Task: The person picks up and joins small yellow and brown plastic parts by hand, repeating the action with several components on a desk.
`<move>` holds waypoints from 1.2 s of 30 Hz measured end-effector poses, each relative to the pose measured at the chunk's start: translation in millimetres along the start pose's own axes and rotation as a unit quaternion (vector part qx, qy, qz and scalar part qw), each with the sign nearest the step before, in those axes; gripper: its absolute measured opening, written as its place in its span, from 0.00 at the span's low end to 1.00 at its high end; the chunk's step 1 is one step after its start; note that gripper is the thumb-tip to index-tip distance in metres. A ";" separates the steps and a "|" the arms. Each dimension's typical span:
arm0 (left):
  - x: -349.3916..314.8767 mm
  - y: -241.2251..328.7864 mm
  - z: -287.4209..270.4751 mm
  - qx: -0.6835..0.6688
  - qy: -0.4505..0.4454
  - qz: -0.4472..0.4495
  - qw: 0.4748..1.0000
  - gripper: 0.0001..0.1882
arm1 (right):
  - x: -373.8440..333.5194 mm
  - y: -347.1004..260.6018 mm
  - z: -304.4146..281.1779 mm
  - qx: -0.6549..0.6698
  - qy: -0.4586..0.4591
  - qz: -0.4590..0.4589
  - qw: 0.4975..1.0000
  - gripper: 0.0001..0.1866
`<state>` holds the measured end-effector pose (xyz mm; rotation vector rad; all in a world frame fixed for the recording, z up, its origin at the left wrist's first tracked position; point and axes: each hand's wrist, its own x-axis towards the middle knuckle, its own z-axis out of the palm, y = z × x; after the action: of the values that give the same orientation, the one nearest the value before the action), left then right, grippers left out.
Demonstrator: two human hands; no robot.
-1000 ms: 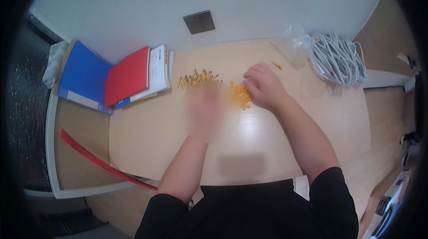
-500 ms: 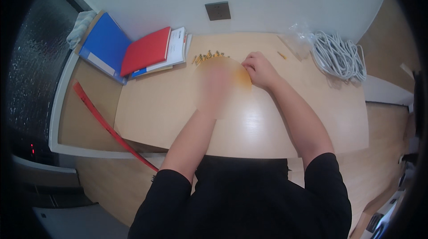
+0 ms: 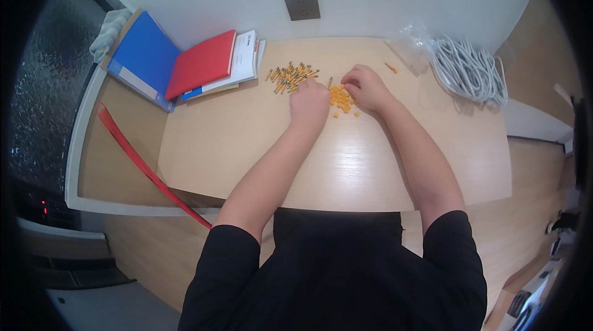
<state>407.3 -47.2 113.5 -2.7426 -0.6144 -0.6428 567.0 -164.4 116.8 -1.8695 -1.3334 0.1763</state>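
My left hand (image 3: 309, 106) is closed, fingers curled down at the near right edge of a pile of slim yellow pieces with dark metallic ends (image 3: 290, 78). Whatever its fingertips hold is hidden. My right hand (image 3: 369, 89) is closed in a pinch at the right side of a heap of small yellow bits (image 3: 340, 99), and I cannot make out what is in it. One slim dark-ended piece (image 3: 330, 82) shows between the two hands, just beyond the heap. A lone slim yellow piece (image 3: 391, 68) lies farther right on the table (image 3: 247, 152).
A coil of grey cable (image 3: 466, 71) and a clear plastic bag (image 3: 412, 47) are at the back right. A red folder (image 3: 202, 65) on papers and a blue binder (image 3: 141, 59) stand at the back left. A red strip (image 3: 145, 167) hangs along the left side.
The heap of yellow bits and my left hand, smeared earlier, now show clearly. My right hand stays by the heap, its fingers slightly shifted. The whole view has tilted slightly.
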 end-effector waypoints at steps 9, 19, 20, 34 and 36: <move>3.5 -5.9 1.7 -0.028 0.031 -0.025 0.999 0.04 | 1.9 6.6 -2.7 -0.009 0.061 -0.025 0.998 0.05; -10.9 -6.9 -24.8 -0.241 0.037 -0.051 0.968 0.05 | -47.6 -13.4 -15.4 0.283 0.228 0.165 0.917 0.10; -14.8 -5.1 -33.7 -0.299 0.047 -0.041 0.952 0.04 | -58.9 -19.7 -13.2 0.236 0.245 0.124 0.932 0.11; -14.9 -0.2 -45.1 -0.450 0.101 0.076 0.884 0.06 | -58.4 -55.9 -9.7 0.487 0.131 0.173 0.846 0.07; -13.8 0.1 -45.0 -0.452 0.116 0.084 0.881 0.06 | -59.5 -57.8 -9.5 0.523 0.122 0.176 0.825 0.07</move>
<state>379.7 -67.1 146.0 -3.3731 0.0297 -1.4891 504.4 -213.2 142.8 -1.0817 -0.4753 0.6826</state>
